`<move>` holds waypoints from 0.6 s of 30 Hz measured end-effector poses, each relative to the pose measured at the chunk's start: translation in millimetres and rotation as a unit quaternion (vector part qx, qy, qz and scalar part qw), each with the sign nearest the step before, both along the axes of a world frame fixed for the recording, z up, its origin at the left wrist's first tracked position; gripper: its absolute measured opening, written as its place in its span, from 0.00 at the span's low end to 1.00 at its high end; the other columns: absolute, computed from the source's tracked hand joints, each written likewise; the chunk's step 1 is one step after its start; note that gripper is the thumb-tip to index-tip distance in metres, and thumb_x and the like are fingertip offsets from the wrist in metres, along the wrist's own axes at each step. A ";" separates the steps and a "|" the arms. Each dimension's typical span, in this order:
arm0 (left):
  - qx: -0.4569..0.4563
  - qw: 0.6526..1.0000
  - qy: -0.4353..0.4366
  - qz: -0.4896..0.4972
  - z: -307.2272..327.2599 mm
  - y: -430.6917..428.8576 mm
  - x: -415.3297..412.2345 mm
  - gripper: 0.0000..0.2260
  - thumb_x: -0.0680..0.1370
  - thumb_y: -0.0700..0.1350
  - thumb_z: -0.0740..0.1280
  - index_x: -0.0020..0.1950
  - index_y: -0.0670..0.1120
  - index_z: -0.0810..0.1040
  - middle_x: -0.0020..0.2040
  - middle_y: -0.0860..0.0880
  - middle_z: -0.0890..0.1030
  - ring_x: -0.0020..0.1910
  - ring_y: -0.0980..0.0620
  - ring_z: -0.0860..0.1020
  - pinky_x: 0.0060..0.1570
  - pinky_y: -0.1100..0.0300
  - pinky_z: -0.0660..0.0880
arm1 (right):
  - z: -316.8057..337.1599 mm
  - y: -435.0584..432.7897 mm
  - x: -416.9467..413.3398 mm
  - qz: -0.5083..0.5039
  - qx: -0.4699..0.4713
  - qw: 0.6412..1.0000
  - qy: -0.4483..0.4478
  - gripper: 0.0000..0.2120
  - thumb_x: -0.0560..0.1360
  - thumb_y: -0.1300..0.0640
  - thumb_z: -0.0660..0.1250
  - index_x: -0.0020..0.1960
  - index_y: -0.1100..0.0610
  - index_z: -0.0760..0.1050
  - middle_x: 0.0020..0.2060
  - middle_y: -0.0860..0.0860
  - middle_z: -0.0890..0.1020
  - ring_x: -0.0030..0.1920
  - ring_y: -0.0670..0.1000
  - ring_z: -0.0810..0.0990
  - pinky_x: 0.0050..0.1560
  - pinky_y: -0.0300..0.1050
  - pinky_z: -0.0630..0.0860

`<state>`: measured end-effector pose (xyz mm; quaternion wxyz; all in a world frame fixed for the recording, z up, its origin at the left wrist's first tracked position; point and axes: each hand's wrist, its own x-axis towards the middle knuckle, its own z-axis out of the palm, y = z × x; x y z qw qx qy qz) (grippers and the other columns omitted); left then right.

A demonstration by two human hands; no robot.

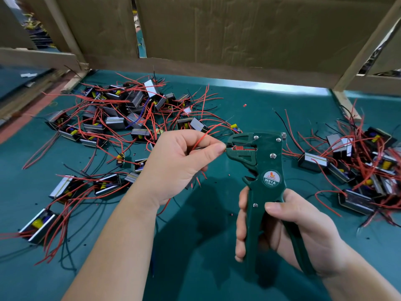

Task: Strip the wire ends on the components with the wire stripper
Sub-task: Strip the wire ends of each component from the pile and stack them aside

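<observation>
left hand [175, 161] pinches a red wire [202, 136] at the tool's mouth | right hand [288, 227] grips the green wire stripper [263, 170] (handles) | wired parts [112, 120] on green table [249, 109]

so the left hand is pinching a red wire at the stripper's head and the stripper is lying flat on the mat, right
It is not lying on the mat. The head view shows the right hand gripping the wire stripper by its handles, held up above it. The left hand does pinch a red wire at its head.
</observation>
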<state>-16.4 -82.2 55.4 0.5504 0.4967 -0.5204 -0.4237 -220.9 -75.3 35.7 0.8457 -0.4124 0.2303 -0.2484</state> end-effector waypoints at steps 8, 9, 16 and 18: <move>-0.014 0.999 -0.044 -0.009 -2.7 -1.5 4.6 0.10 0.73 0.39 0.70 0.33 0.51 0.80 0.24 0.58 0.75 0.23 0.63 0.69 0.26 0.75 0.65 | -0.7 -2.6 -2.3 0.020 0.004 1.000 0.002 0.20 0.64 0.51 0.77 0.49 0.60 0.77 0.37 0.67 0.78 0.35 0.64 0.80 0.41 0.60 0.77; -0.011 0.999 -0.050 -0.006 -3.3 -1.9 5.4 0.10 0.73 0.39 0.70 0.33 0.51 0.80 0.24 0.57 0.75 0.24 0.63 0.70 0.27 0.74 0.66 | -0.4 -2.4 -2.4 0.021 0.006 1.000 0.003 0.20 0.64 0.51 0.77 0.49 0.60 0.77 0.36 0.67 0.78 0.35 0.64 0.80 0.41 0.60 0.77; 0.075 0.988 -0.134 -0.008 -10.9 -6.2 7.9 0.20 0.80 0.57 0.58 0.45 0.44 0.82 0.23 0.57 0.74 0.29 0.57 0.76 0.33 0.61 0.67 | -2.0 5.7 12.8 -0.086 0.030 0.993 0.081 0.18 0.63 0.46 0.75 0.40 0.59 0.74 0.28 0.63 0.73 0.24 0.58 0.75 0.30 0.52 0.76; 0.095 0.976 -0.193 -0.017 -14.6 -7.0 6.5 0.17 0.82 0.52 0.57 0.42 0.48 0.82 0.24 0.55 0.76 0.30 0.53 0.76 0.35 0.58 0.69 | -2.7 5.1 16.5 -0.126 0.040 0.985 0.107 0.14 0.64 0.49 0.73 0.36 0.58 0.72 0.25 0.59 0.70 0.20 0.55 0.69 0.25 0.47 0.73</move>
